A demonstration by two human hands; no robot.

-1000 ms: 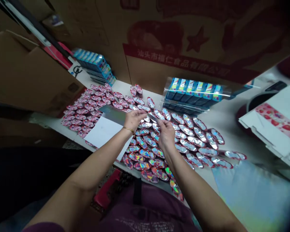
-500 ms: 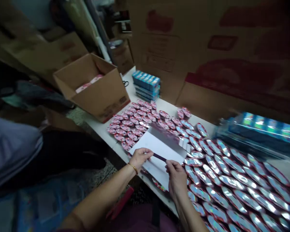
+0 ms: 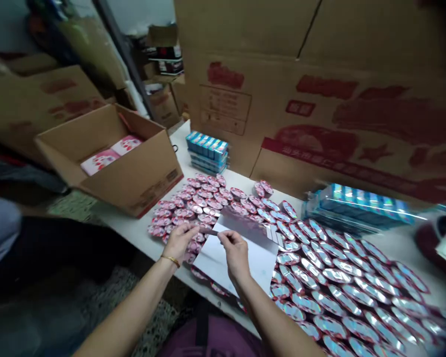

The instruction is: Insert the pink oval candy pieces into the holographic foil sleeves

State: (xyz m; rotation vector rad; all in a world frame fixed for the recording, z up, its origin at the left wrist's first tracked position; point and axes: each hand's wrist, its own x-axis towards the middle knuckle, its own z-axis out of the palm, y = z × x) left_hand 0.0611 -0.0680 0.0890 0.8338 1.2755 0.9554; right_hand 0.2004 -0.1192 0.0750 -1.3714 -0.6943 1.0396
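A thin dark strip (image 3: pixel 208 231) is stretched between both hands. My left hand (image 3: pixel 180 243), with a gold bracelet at the wrist, pinches its left end. The right end is pinched by my right hand (image 3: pixel 233 248), above a white sheet (image 3: pixel 216 258). This sheet lies on the table with a dark, shiny flap along its far edge. Many pink-topped oval pieces (image 3: pixel 183 212) stand left of and behind it. Shiny silver oval pieces with red rims (image 3: pixel 344 276) cover the table to the right.
An open cardboard box (image 3: pixel 134 176) holding pink packs (image 3: pixel 100 162) stands at the table's left. Blue boxes are stacked at the back (image 3: pixel 207 148) and right (image 3: pixel 357 206). Large cardboard (image 3: pixel 267 109) rises behind the table (image 3: pixel 122 220). A person's dark-clothed leg (image 3: pixel 67 243) shows at left.
The view has turned right and up, showing more cardboard. Both hands, still holding the strip, have moved left relative to the sheet, and the strip lies more level.
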